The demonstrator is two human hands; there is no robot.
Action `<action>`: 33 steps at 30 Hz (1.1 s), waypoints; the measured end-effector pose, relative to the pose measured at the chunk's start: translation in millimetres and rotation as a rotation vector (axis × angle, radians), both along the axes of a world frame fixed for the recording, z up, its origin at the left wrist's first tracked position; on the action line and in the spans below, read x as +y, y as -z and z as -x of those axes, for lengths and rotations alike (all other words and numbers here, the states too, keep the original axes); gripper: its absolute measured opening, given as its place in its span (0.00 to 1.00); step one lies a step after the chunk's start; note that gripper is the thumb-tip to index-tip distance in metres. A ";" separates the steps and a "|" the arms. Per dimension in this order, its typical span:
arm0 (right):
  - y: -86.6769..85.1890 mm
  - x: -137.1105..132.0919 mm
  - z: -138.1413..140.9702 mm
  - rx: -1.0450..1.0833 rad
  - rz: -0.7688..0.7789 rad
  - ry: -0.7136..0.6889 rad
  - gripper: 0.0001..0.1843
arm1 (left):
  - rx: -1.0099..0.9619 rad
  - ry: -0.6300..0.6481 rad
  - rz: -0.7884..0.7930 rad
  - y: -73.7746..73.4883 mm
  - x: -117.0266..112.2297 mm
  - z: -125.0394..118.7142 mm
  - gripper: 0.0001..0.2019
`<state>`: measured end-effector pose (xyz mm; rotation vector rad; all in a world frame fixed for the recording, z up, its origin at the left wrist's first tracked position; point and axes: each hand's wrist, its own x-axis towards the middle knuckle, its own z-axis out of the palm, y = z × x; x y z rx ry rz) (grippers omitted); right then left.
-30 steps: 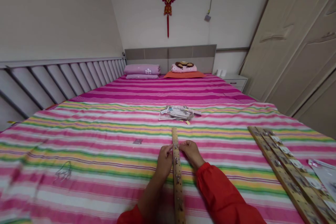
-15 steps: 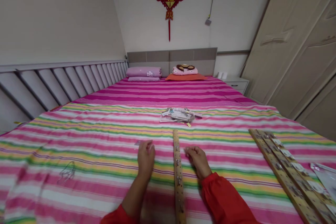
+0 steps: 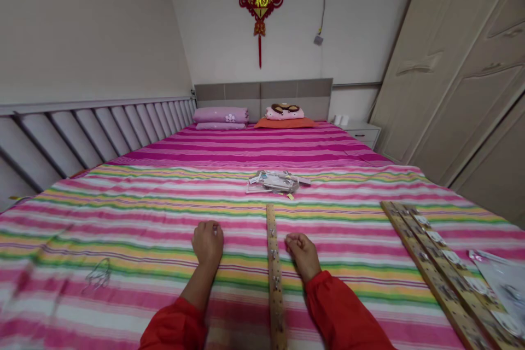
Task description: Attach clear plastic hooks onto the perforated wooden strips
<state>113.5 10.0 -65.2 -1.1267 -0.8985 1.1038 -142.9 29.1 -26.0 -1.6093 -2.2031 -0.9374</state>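
A narrow wooden strip [image 3: 271, 301] with rows of holes lies lengthwise between my hands. Several small metal fittings [image 3: 274, 254] stand along it. To its left, my left hand [image 3: 208, 243] rests over the striped sheet with fingers curled in; whatever they hold, if anything, is hidden. Just right of the strip, without touching it, is my right hand [image 3: 303, 256], thumb and fingertips pinched together. I cannot make out what is between them. Beyond the strip's far end lies a pile of clear plastic packets [image 3: 275, 181].
More perforated wooden strips [image 3: 426, 262] with metal fittings and white round pieces lie at the right. Beside them is a clear plastic bag [image 3: 500, 279]. A tangle of thin wire or thread [image 3: 98, 274] lies at the left. Folded bedding [image 3: 221, 116] sits by the headboard.
My left hand moved left and its fingers curled, covering where a small clear piece lay. My right hand stays beside the strip, still pinched. The view shifted slightly.
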 end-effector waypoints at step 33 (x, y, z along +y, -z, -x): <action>-82.5 -131.8 37.1 0.211 -0.026 -0.219 0.15 | -2.415 0.267 0.087 -92.9 -145.2 -111.4 0.06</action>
